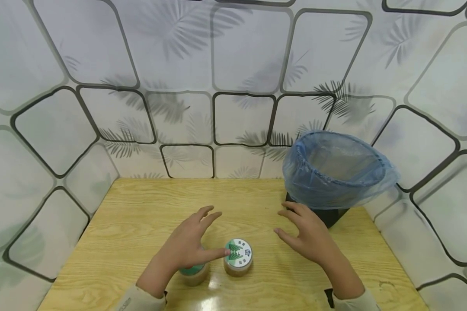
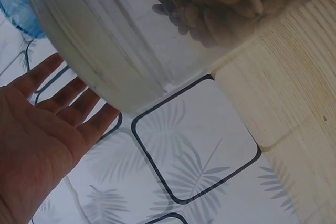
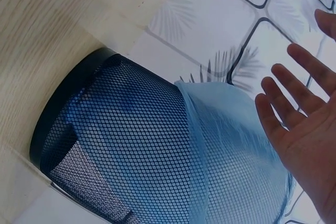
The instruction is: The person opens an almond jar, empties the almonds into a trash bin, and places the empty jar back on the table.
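Two small round jars stand side by side on the table. One jar (image 1: 238,259) shows a white and green printed lid; the other jar (image 1: 194,277) is partly hidden under my left hand (image 1: 187,244). That hand hovers with fingers spread and holds nothing. Up close in the left wrist view, a clear jar (image 2: 210,3) contains brown pieces that look like nuts or dried food, and the fingertips appear near its upper part; contact cannot be told. My right hand (image 1: 305,235), fingers extended, is in the air in front of a black mesh wastebasket (image 3: 126,129), holding nothing.
A blue plastic bag (image 1: 327,194) lines the wastebasket and folds over its rim, at the table's back right. The wood-grain table (image 1: 140,207) meets patterned wall coverings (image 1: 241,121) at the back and both sides.
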`<state>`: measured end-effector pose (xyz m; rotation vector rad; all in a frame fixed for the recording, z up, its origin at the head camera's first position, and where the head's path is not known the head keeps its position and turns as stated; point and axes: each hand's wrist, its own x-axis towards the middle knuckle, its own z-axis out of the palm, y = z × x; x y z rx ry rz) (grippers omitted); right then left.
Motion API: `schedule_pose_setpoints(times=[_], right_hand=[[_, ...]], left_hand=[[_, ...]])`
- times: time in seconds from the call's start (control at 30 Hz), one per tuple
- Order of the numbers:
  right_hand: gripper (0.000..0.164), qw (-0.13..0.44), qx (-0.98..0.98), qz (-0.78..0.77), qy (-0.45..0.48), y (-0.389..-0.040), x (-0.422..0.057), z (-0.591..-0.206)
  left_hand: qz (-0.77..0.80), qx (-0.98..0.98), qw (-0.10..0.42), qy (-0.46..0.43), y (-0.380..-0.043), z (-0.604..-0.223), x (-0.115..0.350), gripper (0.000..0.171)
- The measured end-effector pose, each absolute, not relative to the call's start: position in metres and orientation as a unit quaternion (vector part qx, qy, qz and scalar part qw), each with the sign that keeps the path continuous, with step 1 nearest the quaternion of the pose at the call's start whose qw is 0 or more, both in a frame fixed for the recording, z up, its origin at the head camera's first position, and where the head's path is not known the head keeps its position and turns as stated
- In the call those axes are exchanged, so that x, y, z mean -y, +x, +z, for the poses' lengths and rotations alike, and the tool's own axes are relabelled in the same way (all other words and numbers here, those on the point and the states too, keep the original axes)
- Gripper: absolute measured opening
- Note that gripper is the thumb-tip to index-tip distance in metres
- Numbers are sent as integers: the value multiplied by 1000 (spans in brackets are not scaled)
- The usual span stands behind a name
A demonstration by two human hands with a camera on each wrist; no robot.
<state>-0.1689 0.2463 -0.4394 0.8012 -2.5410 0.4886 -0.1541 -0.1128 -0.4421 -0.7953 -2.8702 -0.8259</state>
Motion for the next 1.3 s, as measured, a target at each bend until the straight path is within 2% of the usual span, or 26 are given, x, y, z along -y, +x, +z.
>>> schedule_pose_setpoints(times=[0.23,0.63,1.3], right_hand=[[49,230,909,194,290,-169,-248,-437],[51,237,905,211,284,-169,-250,-433],[66,252,898,234,274,-166,-258,-426]], left_hand=[[-262,928,49,-261,-156,-444,110,98],[-258,924,60,-274,-158,-445,105,96],[-281,916,44,-284,-160,-443,91,94]])
